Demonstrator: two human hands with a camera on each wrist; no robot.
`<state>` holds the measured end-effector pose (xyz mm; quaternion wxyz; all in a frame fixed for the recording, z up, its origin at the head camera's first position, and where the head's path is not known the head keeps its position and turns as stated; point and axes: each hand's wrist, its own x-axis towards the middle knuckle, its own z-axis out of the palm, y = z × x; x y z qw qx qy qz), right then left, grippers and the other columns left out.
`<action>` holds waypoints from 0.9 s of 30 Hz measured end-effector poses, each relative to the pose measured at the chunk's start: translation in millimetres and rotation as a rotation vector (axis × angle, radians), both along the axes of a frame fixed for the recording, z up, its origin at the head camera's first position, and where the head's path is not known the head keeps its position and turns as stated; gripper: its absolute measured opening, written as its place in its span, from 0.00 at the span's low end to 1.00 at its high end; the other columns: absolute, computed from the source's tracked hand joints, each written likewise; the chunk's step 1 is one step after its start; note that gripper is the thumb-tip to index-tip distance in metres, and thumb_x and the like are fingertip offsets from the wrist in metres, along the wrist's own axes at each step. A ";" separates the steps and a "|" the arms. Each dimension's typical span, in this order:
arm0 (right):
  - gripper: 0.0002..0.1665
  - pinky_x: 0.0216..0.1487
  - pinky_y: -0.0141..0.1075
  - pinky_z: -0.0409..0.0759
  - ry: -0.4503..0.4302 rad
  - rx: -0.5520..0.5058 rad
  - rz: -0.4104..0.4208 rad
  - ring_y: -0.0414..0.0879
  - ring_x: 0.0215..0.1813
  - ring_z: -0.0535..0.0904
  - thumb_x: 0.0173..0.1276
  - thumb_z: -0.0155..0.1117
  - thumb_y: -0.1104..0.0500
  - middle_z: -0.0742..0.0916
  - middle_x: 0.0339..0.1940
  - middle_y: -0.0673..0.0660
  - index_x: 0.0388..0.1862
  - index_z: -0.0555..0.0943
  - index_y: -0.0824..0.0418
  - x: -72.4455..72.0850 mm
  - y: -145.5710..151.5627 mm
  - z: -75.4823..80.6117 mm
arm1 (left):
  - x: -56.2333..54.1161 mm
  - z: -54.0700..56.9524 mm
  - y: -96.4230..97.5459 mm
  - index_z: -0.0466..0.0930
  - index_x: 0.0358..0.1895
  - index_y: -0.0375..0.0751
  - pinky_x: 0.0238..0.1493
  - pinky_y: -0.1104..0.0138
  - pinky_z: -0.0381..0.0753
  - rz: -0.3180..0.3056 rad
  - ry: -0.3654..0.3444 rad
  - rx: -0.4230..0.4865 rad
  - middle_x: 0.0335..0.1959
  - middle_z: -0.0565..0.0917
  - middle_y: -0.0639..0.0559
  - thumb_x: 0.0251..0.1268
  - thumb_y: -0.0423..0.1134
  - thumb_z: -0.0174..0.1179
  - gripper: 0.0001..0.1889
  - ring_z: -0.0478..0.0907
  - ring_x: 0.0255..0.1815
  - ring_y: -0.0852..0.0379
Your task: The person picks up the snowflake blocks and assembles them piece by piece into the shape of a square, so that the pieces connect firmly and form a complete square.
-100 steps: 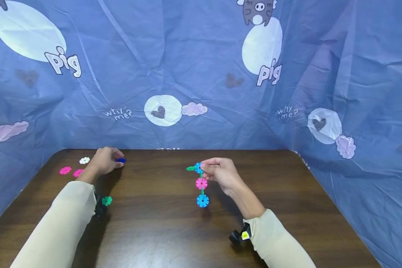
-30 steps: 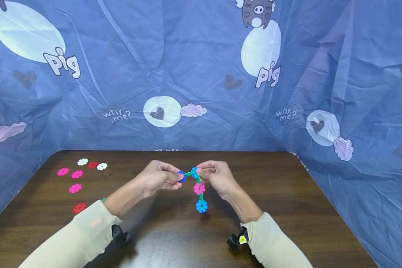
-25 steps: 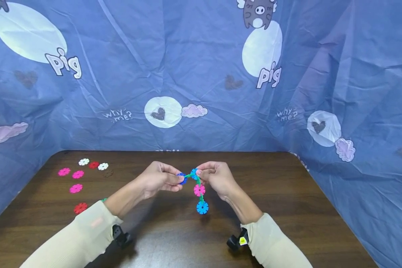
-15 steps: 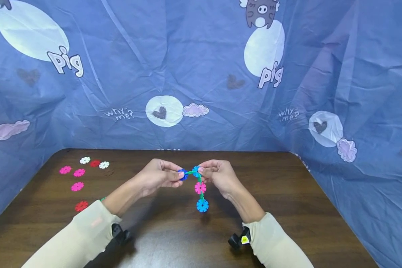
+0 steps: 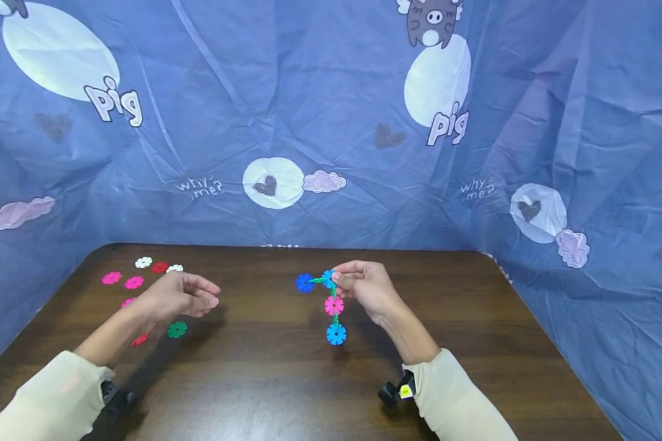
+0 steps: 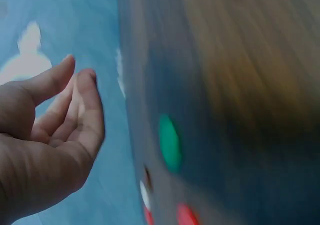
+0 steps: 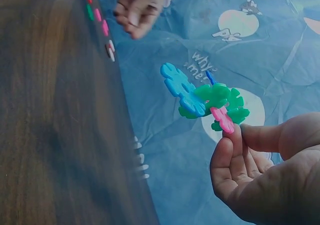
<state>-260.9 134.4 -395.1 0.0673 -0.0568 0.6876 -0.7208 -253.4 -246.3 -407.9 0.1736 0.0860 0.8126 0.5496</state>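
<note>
My right hand (image 5: 368,291) pinches a light blue snowflake disc (image 5: 328,279) at the corner of a linked chain of notched plastic discs. From that corner, green links run left to a dark blue disc (image 5: 304,283) and down to a pink disc (image 5: 333,305), with another light blue disc (image 5: 336,334) at the bottom. In the right wrist view the green discs (image 7: 212,95) slot crosswise into the coloured ones. Over the left part of the table, my left hand (image 5: 171,299) holds nothing, its fingers loosely bent. A green disc (image 6: 170,142) lies below it in the left wrist view.
Loose discs lie on the brown wooden table (image 5: 265,380) at the left: a white disc (image 5: 143,262), a red disc (image 5: 160,267), pink discs (image 5: 111,278) and a green disc (image 5: 177,329). A blue printed cloth (image 5: 331,122) hangs beyond the table's far edge.
My left hand first brought the dark blue disc from the left and joined it to the chain's green end. Now it has let go and moved back left. The right hand keeps its pinch.
</note>
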 end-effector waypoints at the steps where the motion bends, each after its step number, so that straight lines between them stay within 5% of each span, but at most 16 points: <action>1: 0.08 0.34 0.32 0.85 0.000 -0.001 -0.001 0.43 0.27 0.83 0.70 0.66 0.72 0.88 0.28 0.55 0.46 0.82 0.76 0.2 -0.2 0.1 | 1.2 -2.6 -11.2 0.76 0.58 0.20 0.46 0.56 0.88 0.003 -0.002 -0.038 0.43 0.88 0.39 0.66 0.32 0.69 0.22 0.87 0.43 0.47; 6: 0.09 0.33 0.32 0.84 0.008 -0.006 0.008 0.43 0.27 0.83 0.70 0.65 0.72 0.88 0.27 0.54 0.47 0.81 0.78 0.3 -1.1 0.6 | 7.1 -15.8 -55.3 0.78 0.56 0.20 0.40 0.60 0.87 -0.053 0.015 -0.145 0.44 0.87 0.41 0.64 0.33 0.71 0.23 0.86 0.41 0.51; 10: 0.09 0.34 0.32 0.85 0.010 -0.006 0.017 0.43 0.27 0.83 0.70 0.65 0.72 0.87 0.27 0.54 0.47 0.81 0.77 0.4 -0.9 0.3 | 9.3 -21.9 -70.1 0.79 0.53 0.21 0.37 0.64 0.85 -0.124 0.059 -0.200 0.42 0.86 0.42 0.60 0.33 0.74 0.23 0.83 0.40 0.53; 16: 0.09 0.34 0.32 0.85 0.002 -0.003 0.019 0.43 0.27 0.83 0.70 0.65 0.72 0.88 0.27 0.54 0.47 0.82 0.76 0.6 0.3 0.5 | 6.8 -25.2 -71.8 0.82 0.44 0.27 0.34 0.68 0.81 -0.216 0.173 -0.268 0.34 0.80 0.47 0.53 0.32 0.78 0.18 0.77 0.32 0.59; 20: 0.09 0.34 0.32 0.85 0.010 -0.009 0.031 0.42 0.27 0.83 0.70 0.65 0.72 0.88 0.28 0.54 0.46 0.82 0.76 0.9 0.8 0.0 | 4.6 -23.9 -71.6 0.80 0.39 0.30 0.33 0.69 0.80 -0.267 0.188 -0.274 0.33 0.79 0.47 0.52 0.32 0.78 0.16 0.76 0.32 0.60; 27: 0.08 0.34 0.32 0.85 0.006 -0.013 0.040 0.43 0.28 0.83 0.70 0.65 0.72 0.88 0.28 0.54 0.46 0.82 0.76 -0.5 1.3 0.2 | 0.0 -16.6 -61.2 0.75 0.36 0.35 0.27 0.68 0.77 -0.264 0.210 -0.301 0.27 0.79 0.51 0.57 0.33 0.75 0.15 0.74 0.26 0.61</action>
